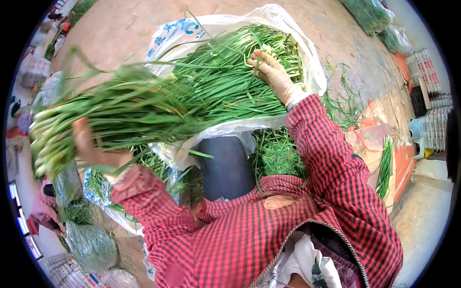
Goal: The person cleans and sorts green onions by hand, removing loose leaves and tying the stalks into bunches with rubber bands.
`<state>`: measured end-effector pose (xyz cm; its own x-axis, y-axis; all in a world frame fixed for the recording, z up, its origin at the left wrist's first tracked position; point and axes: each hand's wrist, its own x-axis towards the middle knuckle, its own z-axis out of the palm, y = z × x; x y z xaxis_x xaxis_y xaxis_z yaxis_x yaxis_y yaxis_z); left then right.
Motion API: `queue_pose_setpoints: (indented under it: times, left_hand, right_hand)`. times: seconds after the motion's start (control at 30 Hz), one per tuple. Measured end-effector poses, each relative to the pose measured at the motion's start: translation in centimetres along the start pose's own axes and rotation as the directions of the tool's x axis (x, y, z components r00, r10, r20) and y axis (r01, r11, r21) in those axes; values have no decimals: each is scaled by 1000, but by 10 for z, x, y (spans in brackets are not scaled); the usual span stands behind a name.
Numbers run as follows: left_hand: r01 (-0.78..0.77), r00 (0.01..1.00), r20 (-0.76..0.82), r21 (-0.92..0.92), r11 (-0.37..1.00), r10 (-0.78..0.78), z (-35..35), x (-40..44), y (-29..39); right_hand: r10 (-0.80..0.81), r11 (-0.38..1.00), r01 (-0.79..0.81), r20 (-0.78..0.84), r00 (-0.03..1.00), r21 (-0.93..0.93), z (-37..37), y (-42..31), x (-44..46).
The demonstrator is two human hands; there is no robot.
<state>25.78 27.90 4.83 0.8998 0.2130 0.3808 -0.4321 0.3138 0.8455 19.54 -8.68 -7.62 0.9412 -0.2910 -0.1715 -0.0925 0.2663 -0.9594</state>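
A large bunch of garlic chives point(120, 103), pale stalk ends to the left, is in my left hand point(93, 149). The hand is blurred by motion, with the thumb in front of the stalks and the other fingers hidden. More garlic chives point(225, 79) lie in an open white plastic bag point(314, 62) with blue print, their pale ends to the right. The leaves of the two lots overlap in the middle. My right hand point(271, 77), seemingly in a thin glove, rests over the bagged chives, its fingers curled around a few stalks near the pale ends.
Loose green leaves point(278, 153) lie below the bag, around my dark-clothed knee point(225, 165). A small bunch of chives point(385, 168) lies on a board at right. Stacked crates point(432, 129) stand farther right. Filled plastic bags point(91, 245) and another person point(45, 211) are at left.
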Motion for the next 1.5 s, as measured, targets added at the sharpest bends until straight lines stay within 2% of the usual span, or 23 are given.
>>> queue_pose_setpoints:
  times: [0.03,0.1,0.2,0.23,0.3,0.33,0.37,0.4,0.47,0.53,0.57,0.63,0.73,0.87,1.0,1.13,1.2,1.23,1.27,1.33,1.4,1.47,1.5]
  left_hand:
    - [-57,991,118,-51,997,62,-6,8,26]
    - [98,909,416,-277,956,27,-11,13,71]
    - [-41,960,260,-236,971,104,11,18,87]
    - [-80,971,204,-218,973,125,20,18,85]
    - [63,945,325,-317,946,47,52,0,67]
    - [140,924,383,-353,925,7,68,-9,58]
    - [-587,784,129,-165,793,607,107,-21,17]
    - [-118,974,139,-353,928,176,145,-64,25]
    - [-14,976,188,-451,892,110,177,-114,-2]
    - [286,939,328,-577,765,-104,200,-160,-33]
    - [482,873,393,-609,630,-289,210,-183,-42]
    - [807,494,512,-571,151,-703,215,-227,-70]
    - [895,43,637,-367,-254,-769,216,-311,-113]
    - [886,-106,825,-175,-430,-554,210,-355,-86]
    - [893,-265,906,102,-438,-329,210,-371,-78]
    - [912,-271,914,143,-384,-304,208,-383,-92]
    - [855,-266,934,115,-506,-238,218,-405,-115]
    - [796,-450,856,256,-549,-253,214,-396,-123]
    - [810,-461,816,225,-542,-349,207,-371,-116]
    - [801,-447,777,126,-586,-444,214,-379,-136]
    - [791,-309,867,6,-612,-391,225,-396,-155]
    - [828,-282,876,17,-560,-391,233,-382,-137]
    - [824,-376,848,122,-553,-374,237,-378,-131]
  right_hand:
    - [9,1000,-10,-17,1000,-29,3,-1,0]
    - [24,984,-25,-7,1000,-179,-3,-12,2]
    - [-88,879,-20,-203,975,-477,18,-75,-42]
    - [-311,886,251,-97,945,-390,10,-88,-46]
    - [-270,962,269,8,963,44,43,-139,-88]
    - [-332,943,332,152,931,29,47,-161,-106]
    - [-395,886,450,327,858,-111,55,-180,-123]
    - [-416,804,551,452,789,-221,60,-189,-136]
    - [-388,682,575,442,809,-452,47,-167,-158]
    - [-348,541,501,363,865,-675,24,-132,-186]
    - [-253,664,383,290,923,-642,6,-122,-201]
    - [-36,778,111,133,990,-618,-23,-93,-237]
    - [349,775,-342,-90,933,-531,-53,-72,-284]
    - [514,634,-529,-202,833,-564,-102,-107,-291]
    - [786,93,-686,-370,495,-721,-115,-156,-249]
    - [898,12,-587,-249,362,-810,-167,-109,-209]
    - [946,67,-518,-110,305,-853,-156,-79,-167]
    - [895,-54,-593,-302,327,-803,-154,-64,-155]
    - [810,-163,-666,-484,331,-728,-157,-49,-147]
    - [755,-243,-555,-514,407,-796,-183,-22,-128]
    - [878,-192,-639,-421,228,-745,-181,-39,-118]
    - [927,-232,-731,-373,33,-642,-187,-53,-114]
    - [943,-154,-783,-327,67,-603,-201,-54,-119]
